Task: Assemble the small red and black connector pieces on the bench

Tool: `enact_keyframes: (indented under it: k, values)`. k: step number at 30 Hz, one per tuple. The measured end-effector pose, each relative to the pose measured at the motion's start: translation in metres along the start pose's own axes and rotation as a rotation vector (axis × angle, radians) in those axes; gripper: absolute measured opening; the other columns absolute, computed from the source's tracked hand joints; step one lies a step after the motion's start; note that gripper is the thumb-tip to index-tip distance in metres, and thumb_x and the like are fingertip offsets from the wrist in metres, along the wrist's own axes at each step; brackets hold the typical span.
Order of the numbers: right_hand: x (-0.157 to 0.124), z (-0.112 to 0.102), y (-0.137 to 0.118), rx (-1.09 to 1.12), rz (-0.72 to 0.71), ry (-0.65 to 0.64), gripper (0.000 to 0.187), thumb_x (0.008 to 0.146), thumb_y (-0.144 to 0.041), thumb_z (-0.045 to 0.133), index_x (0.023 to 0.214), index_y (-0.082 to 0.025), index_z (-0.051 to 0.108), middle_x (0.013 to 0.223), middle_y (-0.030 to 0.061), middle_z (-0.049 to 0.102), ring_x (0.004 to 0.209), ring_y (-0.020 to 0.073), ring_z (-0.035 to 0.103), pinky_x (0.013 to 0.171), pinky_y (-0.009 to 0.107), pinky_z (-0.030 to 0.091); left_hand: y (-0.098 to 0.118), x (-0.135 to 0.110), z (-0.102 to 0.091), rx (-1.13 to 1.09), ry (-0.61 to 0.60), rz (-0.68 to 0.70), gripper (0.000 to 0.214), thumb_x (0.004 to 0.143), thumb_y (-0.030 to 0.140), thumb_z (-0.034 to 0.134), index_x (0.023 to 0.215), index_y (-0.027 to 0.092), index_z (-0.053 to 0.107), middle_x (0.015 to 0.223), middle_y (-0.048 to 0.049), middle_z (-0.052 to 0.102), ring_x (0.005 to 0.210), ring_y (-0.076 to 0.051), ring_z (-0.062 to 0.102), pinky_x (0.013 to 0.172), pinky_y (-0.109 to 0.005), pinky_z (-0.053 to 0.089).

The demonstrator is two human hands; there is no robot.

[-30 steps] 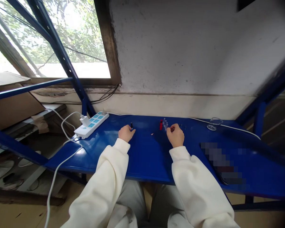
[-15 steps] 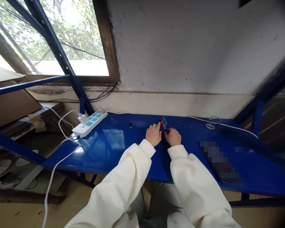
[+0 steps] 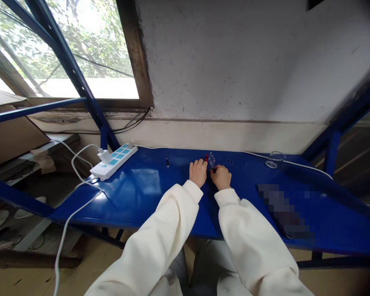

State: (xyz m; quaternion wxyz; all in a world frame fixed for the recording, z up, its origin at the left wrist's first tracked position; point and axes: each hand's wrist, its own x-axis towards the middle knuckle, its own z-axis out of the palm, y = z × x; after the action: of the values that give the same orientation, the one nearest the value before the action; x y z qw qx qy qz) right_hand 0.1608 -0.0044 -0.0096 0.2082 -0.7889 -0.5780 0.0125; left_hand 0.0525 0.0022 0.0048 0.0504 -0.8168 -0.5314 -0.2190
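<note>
My left hand [image 3: 198,172] rests on the blue table, palm down, fingers slightly apart and bent at the tips. Its index finger lies beside a small red piece [image 3: 206,158], partly hidden by it. Right of that stands a cluster of small clear tube-like pieces [image 3: 211,159]. My right hand [image 3: 221,177] is at the near side of this cluster, thumb and fingers drawn together. Whatever is between those fingertips is too small to name. Several tiny clear pieces [image 3: 228,161] lie beyond my right hand, to its right.
A small black cylinder [image 3: 167,163] stands left of my hands. A white power strip [image 3: 114,161] with a plug and cable lies at the table's left. To the right are a clear round container [image 3: 271,164] and a blurred dark flat object [image 3: 282,211]. A wall rises behind.
My left index finger has drawn back from along the red piece and is more bent. My right hand has moved slightly closer to the clear pieces. The view has shifted a little.
</note>
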Motion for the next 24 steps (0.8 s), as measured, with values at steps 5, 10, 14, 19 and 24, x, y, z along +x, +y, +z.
enact_keyframes:
  k: [5, 10, 14, 19, 24]
  values:
    - [0.005, 0.004, 0.000, 0.010, 0.017, 0.004, 0.025, 0.078, -0.032, 0.047, 0.093, -0.015, 0.058, 0.099, 0.0121, 0.059, 0.095, 0.0229, 0.052, 0.076, 0.033, 0.036, -0.009, -0.002, -0.011, -0.093, 0.025, -0.032, 0.012, 0.083, 0.022, 0.043, 0.084, 0.018, 0.055, 0.089, -0.0050, 0.057, 0.086, -0.018, 0.048, 0.074, -0.033, 0.032]
    - [0.007, 0.005, 0.000, 0.032, 0.014, 0.016, 0.025, 0.078, -0.031, 0.047, 0.091, -0.014, 0.058, 0.095, 0.0124, 0.060, 0.092, 0.0235, 0.054, 0.074, 0.034, 0.036, -0.025, -0.014, -0.019, -0.298, 0.175, -0.087, 0.009, 0.080, 0.026, 0.049, 0.083, 0.020, 0.056, 0.083, -0.0021, 0.059, 0.080, -0.015, 0.051, 0.072, -0.030, 0.034]
    - [0.012, 0.005, -0.001, 0.036, 0.021, 0.003, 0.023, 0.078, -0.029, 0.047, 0.089, -0.014, 0.059, 0.094, 0.0118, 0.061, 0.091, 0.0233, 0.055, 0.073, 0.033, 0.036, -0.035, -0.023, -0.011, -0.472, 0.280, -0.147, 0.011, 0.078, 0.026, 0.051, 0.080, 0.018, 0.058, 0.078, -0.0021, 0.059, 0.069, -0.012, 0.051, 0.070, -0.029, 0.038]
    - [0.009, 0.000, -0.005, 0.039, -0.072, -0.040, 0.017, 0.076, -0.027, 0.047, 0.081, -0.017, 0.059, 0.087, 0.0076, 0.063, 0.085, 0.0193, 0.056, 0.071, 0.029, 0.033, -0.039, -0.023, -0.005, -0.622, 0.386, -0.169, 0.014, 0.078, 0.029, 0.050, 0.080, 0.017, 0.058, 0.076, -0.0021, 0.058, 0.064, -0.010, 0.050, 0.067, -0.026, 0.042]
    - [-0.004, -0.006, -0.013, 0.040, -0.254, -0.041, 0.012, 0.073, -0.025, 0.049, 0.075, -0.017, 0.058, 0.080, 0.0041, 0.062, 0.079, 0.0160, 0.056, 0.067, 0.026, 0.030, -0.040, -0.022, -0.006, -0.632, 0.408, -0.138, 0.015, 0.078, 0.030, 0.051, 0.079, 0.017, 0.059, 0.075, -0.0023, 0.058, 0.065, -0.011, 0.050, 0.068, -0.026, 0.043]
